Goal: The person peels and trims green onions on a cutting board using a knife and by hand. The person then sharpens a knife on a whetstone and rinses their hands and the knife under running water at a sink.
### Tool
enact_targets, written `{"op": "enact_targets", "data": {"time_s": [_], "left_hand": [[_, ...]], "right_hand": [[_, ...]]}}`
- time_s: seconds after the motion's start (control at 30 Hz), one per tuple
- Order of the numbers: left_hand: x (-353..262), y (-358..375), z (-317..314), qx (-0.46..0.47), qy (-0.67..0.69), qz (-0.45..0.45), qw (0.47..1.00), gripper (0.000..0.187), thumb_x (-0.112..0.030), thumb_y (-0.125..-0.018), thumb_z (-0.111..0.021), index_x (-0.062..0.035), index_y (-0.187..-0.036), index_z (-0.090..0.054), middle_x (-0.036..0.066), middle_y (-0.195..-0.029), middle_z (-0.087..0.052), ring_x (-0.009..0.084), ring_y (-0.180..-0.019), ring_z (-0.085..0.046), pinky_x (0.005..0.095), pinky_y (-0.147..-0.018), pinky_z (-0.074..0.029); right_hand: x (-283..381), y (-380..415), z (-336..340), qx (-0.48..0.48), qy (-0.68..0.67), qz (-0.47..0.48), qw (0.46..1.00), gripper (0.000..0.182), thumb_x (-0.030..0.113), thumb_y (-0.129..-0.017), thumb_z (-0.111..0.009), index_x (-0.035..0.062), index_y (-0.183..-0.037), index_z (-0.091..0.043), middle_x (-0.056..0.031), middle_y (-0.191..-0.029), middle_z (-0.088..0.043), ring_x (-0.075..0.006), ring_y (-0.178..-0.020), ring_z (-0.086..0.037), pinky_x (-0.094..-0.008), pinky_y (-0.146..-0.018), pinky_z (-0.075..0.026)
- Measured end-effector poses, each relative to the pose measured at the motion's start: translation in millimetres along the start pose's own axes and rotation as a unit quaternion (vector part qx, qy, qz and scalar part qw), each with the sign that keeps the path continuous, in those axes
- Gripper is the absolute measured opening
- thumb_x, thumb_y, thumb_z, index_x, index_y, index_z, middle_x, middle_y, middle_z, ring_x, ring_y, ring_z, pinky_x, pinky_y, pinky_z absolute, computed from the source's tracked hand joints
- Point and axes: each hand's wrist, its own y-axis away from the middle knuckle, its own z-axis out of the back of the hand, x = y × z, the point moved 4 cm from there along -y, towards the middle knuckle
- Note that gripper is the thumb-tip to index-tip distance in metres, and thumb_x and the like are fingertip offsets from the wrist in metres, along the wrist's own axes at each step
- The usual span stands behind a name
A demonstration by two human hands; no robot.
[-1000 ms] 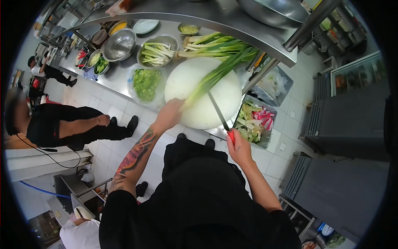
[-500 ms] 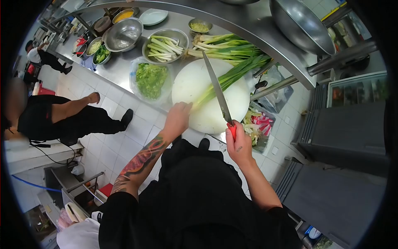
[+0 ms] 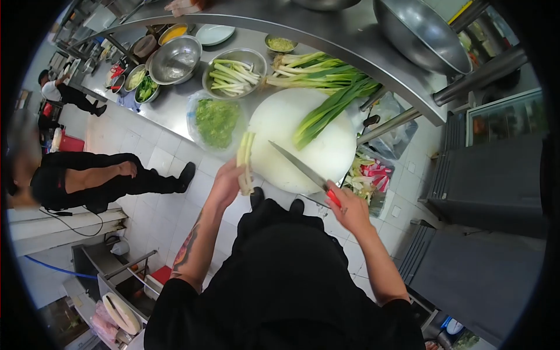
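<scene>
My left hand [image 3: 227, 182] is closed around a few pale cut spring onion stalks [image 3: 245, 157], held up off the left edge of the round white cutting board [image 3: 274, 169]. In my right hand [image 3: 348, 209] is a kitchen knife [image 3: 300, 168] with a red handle, its blade over the board and pointing up and left. The green spring onion tops [image 3: 332, 114] lie across the board's upper right, apart from the blade. Beyond the board rests a pile of whole spring onions [image 3: 321, 73]. A metal bowl [image 3: 208, 81] of cut white stalks stands at the back left.
A clear bag of chopped greens [image 3: 216, 123] sits left of the board. A steel shelf [image 3: 350, 44] overhangs the counter. A bin of trimmings [image 3: 373, 178] is at the right. Another person [image 3: 87, 175] stands at the left, near a large empty metal bowl [image 3: 175, 59].
The white ends are now separate from the green tops. My left hand has lifted them left, off the board. The knife has swung lower and its tip points further left.
</scene>
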Motion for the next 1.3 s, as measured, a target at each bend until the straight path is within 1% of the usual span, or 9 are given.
{"op": "enact_targets", "data": {"time_s": [0.27, 0.3, 0.47, 0.6, 0.73, 0.87, 0.93, 1.03, 1.3], "left_hand": [[-23, -10, -120, 0.147, 0.157, 0.033, 0.976, 0.043, -0.015, -0.105, -0.061, -0.0049, -0.146, -0.053, 0.006, -0.119, -0.066, 0.0161, -0.101, -0.067, 0.0351, -0.086, -0.059], [-26, -8, -136, 0.155, 0.108, 0.004, 0.982, 0.042, -0.015, -0.106, -0.06, -0.0058, -0.147, -0.053, 0.006, -0.118, -0.067, 0.0151, -0.1, -0.067, 0.0337, -0.086, -0.058], [-5, 0, -214, 0.198, 0.025, -0.058, 0.978, 0.043, -0.016, -0.109, -0.058, -0.0073, -0.15, -0.051, 0.005, -0.121, -0.067, 0.0126, -0.102, -0.066, 0.031, -0.083, -0.058], [0, 2, -246, 0.187, 0.117, 0.02, 0.975, 0.042, -0.017, -0.111, -0.053, -0.0064, -0.151, -0.05, 0.005, -0.125, -0.066, 0.0138, -0.104, -0.065, 0.032, -0.084, -0.057], [26, -3, -266, 0.204, 0.078, 0.03, 0.975, 0.039, -0.019, -0.112, -0.052, -0.0045, -0.148, -0.053, 0.005, -0.124, -0.066, 0.0143, -0.106, -0.064, 0.0331, -0.085, -0.057], [29, -10, -274, 0.216, 0.056, -0.009, 0.975, 0.034, -0.019, -0.111, -0.056, -0.0025, -0.14, -0.06, 0.006, -0.116, -0.067, 0.0142, -0.107, -0.064, 0.0332, -0.089, -0.056], [24, -11, -273, 0.184, 0.056, 0.011, 0.981, 0.034, -0.018, -0.109, -0.06, -0.0025, -0.14, -0.061, 0.004, -0.114, -0.066, 0.0131, -0.108, -0.064, 0.0305, -0.095, -0.053], [27, -8, -285, 0.213, 0.03, -0.033, 0.976, 0.033, -0.015, -0.108, -0.064, -0.0008, -0.137, -0.059, 0.006, -0.116, -0.067, 0.015, -0.108, -0.064, 0.0337, -0.1, -0.054], [17, 5, -300, 0.179, 0.089, -0.006, 0.98, 0.028, -0.01, -0.106, -0.065, 0.0002, -0.131, -0.058, 0.01, -0.124, -0.068, 0.0164, -0.111, -0.065, 0.0336, -0.101, -0.052]], "right_hand": [[-3, -73, 13, -0.167, 0.118, 0.152, 0.967, 0.044, 0.028, -0.09, -0.081, 0.0176, -0.132, -0.074, -0.0127, -0.094, -0.061, -0.0276, -0.073, -0.064, -0.0392, -0.068, -0.054], [5, -76, 25, -0.171, -0.07, 0.057, 0.981, 0.04, 0.025, -0.092, -0.079, 0.0154, -0.131, -0.074, -0.0128, -0.096, -0.063, -0.025, -0.073, -0.065, -0.0363, -0.066, -0.053], [16, -69, 22, -0.11, -0.536, -0.161, 0.821, 0.021, 0.018, -0.102, -0.072, 0.0004, -0.113, -0.072, -0.0053, -0.095, -0.072, -0.0112, -0.071, -0.064, -0.0273, -0.062, -0.05], [-9, -46, 21, -0.165, -0.673, -0.197, 0.693, 0.022, 0.023, -0.105, -0.067, 0.0016, -0.108, -0.071, -0.0027, -0.094, -0.072, -0.0087, -0.085, -0.065, -0.0268, -0.072, -0.052], [-21, -21, 28, -0.234, -0.648, -0.215, 0.692, 0.021, 0.024, -0.11, -0.058, 0.0042, -0.108, -0.064, -0.0062, -0.1, -0.072, -0.0125, -0.084, -0.066, -0.0292, -0.074, -0.054], [-41, -3, 45, -0.261, -0.775, -0.263, 0.512, 0.019, 0.025, -0.113, -0.051, 0.0072, -0.117, -0.055, -0.0054, -0.09, -0.066, -0.0141, -0.074, -0.061, -0.0327, -0.067, -0.055], [-48, 4, 46, -0.244, -0.785, -0.257, 0.508, 0.025, 0.03, -0.111, -0.057, 0.0075, -0.12, -0.053, -0.0024, -0.088, -0.062, -0.0105, -0.067, -0.055, -0.0303, -0.06, -0.051], [-39, 4, 45, -0.201, -0.651, -0.289, 0.673, 0.035, 0.035, -0.103, -0.073, 0.007, -0.119, -0.059, 0.0025, -0.086, -0.062, -0.0042, -0.063, -0.051, -0.0239, -0.054, -0.044], [-24, -5, 48, -0.281, -0.638, -0.215, 0.683, 0.025, 0.026, -0.104, -0.071, 0.0012, -0.106, -0.068, -0.0023, -0.093, -0.071, -0.0062, -0.079, -0.065, -0.0237, -0.063, -0.052]]}}
